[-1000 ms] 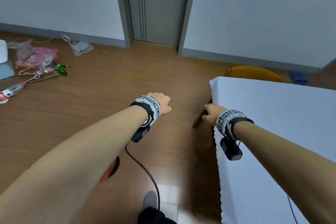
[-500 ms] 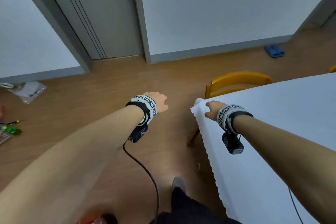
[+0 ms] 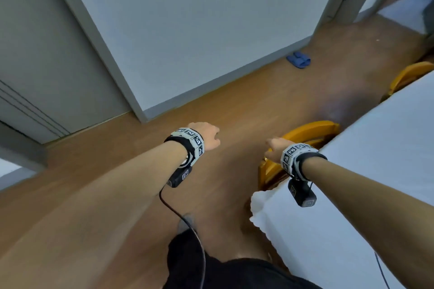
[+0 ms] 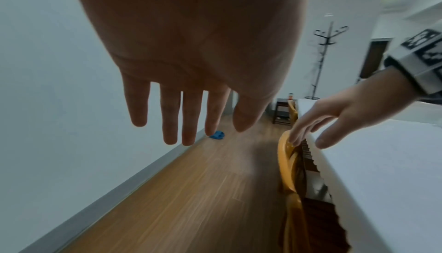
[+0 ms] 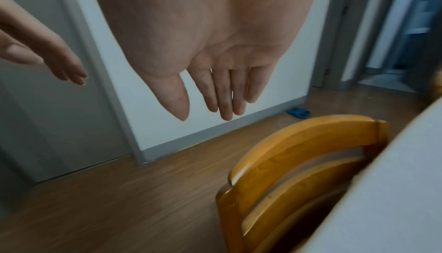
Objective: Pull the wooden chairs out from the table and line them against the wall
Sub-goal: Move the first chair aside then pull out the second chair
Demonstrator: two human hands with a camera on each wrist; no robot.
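A yellow wooden chair (image 3: 310, 130) is tucked under the long side of the white-clothed table (image 3: 380, 166), its curved top rail (image 5: 301, 140) facing the white wall (image 3: 199, 30). My right hand (image 3: 273, 149) reaches over the near end of that rail with straight fingers (image 4: 301, 130); I cannot tell whether the tips touch the wood. Left of the chair, my left hand (image 3: 207, 138) hovers over bare floor, fingers (image 4: 169, 121) spread and holding nothing. A second yellow chair (image 3: 411, 75) stands farther along the same table side.
A strip of wood floor (image 3: 246, 101) runs between the table and the wall. Blue slippers (image 3: 298, 60) lie by the skirting. A grey door (image 3: 35, 54) is at the left. A dark stool (image 4: 282, 109) and a coat stand (image 4: 322, 49) stand at the far end.
The view has swung right along the table's side. My right hand has left the table corner and now reaches over the near chair's top rail; the left hand moved along beside it.
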